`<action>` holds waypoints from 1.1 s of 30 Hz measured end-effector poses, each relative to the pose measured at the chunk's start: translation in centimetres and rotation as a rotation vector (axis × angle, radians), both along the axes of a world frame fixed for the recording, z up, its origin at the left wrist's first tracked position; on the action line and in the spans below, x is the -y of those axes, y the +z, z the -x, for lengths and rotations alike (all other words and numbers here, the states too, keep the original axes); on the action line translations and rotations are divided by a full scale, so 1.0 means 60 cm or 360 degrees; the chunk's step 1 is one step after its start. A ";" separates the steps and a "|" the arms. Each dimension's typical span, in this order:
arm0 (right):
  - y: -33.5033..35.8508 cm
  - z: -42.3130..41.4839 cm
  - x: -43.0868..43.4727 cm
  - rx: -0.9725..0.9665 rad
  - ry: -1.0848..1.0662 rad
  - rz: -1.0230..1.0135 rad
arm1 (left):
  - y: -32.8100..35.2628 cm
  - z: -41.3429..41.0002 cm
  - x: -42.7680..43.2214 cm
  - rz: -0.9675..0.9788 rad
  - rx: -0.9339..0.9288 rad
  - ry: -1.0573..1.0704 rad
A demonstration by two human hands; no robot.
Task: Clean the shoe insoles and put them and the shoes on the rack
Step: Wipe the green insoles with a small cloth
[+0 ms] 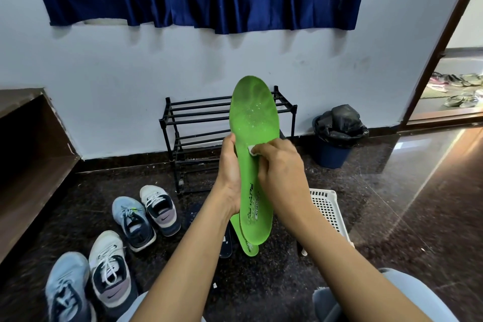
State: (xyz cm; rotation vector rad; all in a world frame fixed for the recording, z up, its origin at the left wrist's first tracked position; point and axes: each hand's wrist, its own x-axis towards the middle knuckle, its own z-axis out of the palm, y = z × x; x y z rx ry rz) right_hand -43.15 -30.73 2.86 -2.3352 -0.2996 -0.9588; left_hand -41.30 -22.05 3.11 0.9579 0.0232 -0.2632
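Note:
I hold a bright green insole upright in front of me, toe end up, its upper part speckled with wet droplets. My left hand grips its left edge near the middle. My right hand pinches a small white wipe and presses it against the insole's face. A second green insole and a dark insole lie on the floor below. The black metal shoe rack stands against the wall behind, with nothing on its tiers.
Several sneakers stand on the dark floor at left: a blue one, a white one, another white one and a blue one. A white plastic basket sits at right, a lined blue bin by the wall.

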 end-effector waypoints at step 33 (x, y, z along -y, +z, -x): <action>0.007 -0.006 -0.015 0.0031 0.0022 -0.0064 | -0.016 -0.006 0.003 -0.0033 0.0062 0.0021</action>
